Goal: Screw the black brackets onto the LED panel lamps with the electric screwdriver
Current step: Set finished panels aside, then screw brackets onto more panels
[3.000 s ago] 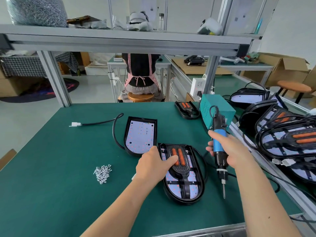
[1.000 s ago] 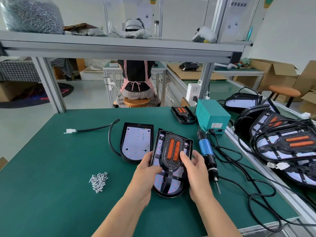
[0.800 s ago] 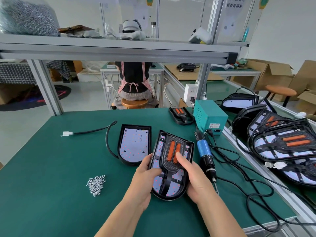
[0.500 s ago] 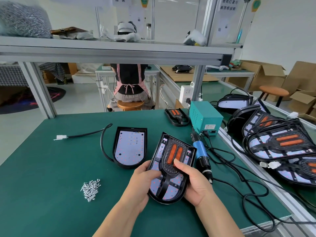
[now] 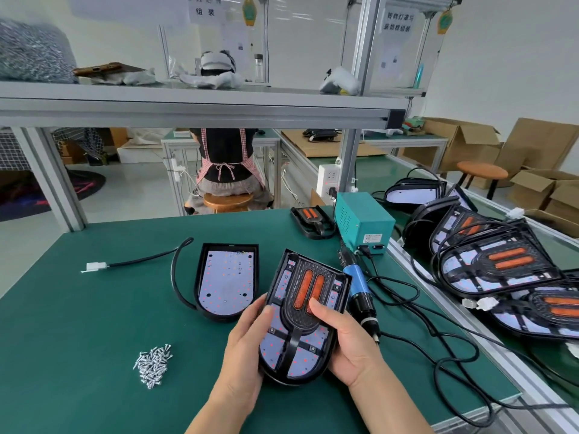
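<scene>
**Lamp held in both hands, screwdriver just to its right**

The black D-shaped LED panel lamp [image 5: 299,355], with its black plastic bracket with orange inserts [image 5: 305,296] on top, is gripped at its rounded near end by the left hand [image 5: 242,349] and right hand [image 5: 347,349]. The fingers are curled beneath it, and its long axis runs near to far. The blue-and-black electric screwdriver [image 5: 357,286] is laid on the green tabletop [image 5: 94,339] just right of the lamp, nearer the right hand, with its tip pointing near.

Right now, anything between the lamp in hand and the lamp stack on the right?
The blue-barrelled electric screwdriver lies just right of the bracketed LED panel lamp that left hand and right hand hold, and looped black cables sprawl between it and the stack of bracketed lamps. All lie low; lifting over likely clears them.
</scene>
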`<state>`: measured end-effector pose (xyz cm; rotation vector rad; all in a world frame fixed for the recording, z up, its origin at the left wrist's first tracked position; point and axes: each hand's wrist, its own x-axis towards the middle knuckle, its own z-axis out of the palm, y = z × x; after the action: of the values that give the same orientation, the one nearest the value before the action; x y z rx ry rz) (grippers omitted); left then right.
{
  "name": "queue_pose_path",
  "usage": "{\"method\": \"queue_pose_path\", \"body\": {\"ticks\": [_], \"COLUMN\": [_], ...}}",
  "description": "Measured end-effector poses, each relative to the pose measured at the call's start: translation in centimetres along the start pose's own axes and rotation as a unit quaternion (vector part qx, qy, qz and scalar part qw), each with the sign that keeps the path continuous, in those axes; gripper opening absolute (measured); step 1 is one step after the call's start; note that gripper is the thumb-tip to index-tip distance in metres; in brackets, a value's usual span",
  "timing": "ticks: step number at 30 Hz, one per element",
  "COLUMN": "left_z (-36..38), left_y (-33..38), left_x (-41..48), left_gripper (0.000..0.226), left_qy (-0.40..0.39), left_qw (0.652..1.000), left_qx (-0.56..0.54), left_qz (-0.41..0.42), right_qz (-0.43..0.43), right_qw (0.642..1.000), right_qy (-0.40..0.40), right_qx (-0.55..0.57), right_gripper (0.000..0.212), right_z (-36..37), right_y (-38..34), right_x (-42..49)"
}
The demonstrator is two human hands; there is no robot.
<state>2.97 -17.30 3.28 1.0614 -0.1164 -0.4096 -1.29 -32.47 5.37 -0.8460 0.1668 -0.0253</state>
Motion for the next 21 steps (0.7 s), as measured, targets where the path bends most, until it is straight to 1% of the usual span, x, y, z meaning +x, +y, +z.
{"method": "queue_pose_path", "body": {"ticks": [2, 3, 7, 11, 15, 19, 21], "left_z": [0.2, 0.4, 0.9, 0.5, -0.3, -0.4, -0.1], "left_y": [-0.1, -0.1, -0.2, -1.0, -1.6, -1.9, -1.9], "left_x": [0.0, -0.1, -0.1, 0.4, 0.7, 0.7, 0.7], "left_gripper": [0.047, 0.047, 0.057, 0.043, 0.028, 0.022, 0.021], "left_qy": [0.054, 0.068, 0.082, 0.098, 0.094, 0.097, 0.097], "left_qw": [0.998, 0.997, 0.994, 0.990, 0.982, 0.966, 0.958], "left_qx": [-0.002, 0.004, 0.024, 0.056, 0.135, 0.216, 0.246], "left_qz": [0.034, 0.044, 0.063, 0.084, 0.089, 0.102, 0.115], "right_qz": [-0.028, -0.042, -0.107, -0.168, -0.226, -0.280, -0.298], "right_qw": [0.999, 0.999, 0.991, 0.981, 0.967, 0.944, 0.932], "right_qy": [0.016, 0.030, 0.073, 0.096, 0.120, 0.170, 0.200], "right_qx": [-0.008, -0.013, -0.035, -0.035, -0.005, 0.026, 0.038], "right_gripper": [0.037, 0.036, 0.046, 0.044, 0.034, 0.042, 0.043], "right_z": [0.2, 0.2, 0.4, 0.3, -1.0, -3.3, -4.7], "right_y": [-0.1, -0.1, -1.2, -4.2, -7.7, -10.7, -11.9], "right_x": [0.0, 0.0, -0.2, -0.9, -1.6, -2.4, -2.8]}}
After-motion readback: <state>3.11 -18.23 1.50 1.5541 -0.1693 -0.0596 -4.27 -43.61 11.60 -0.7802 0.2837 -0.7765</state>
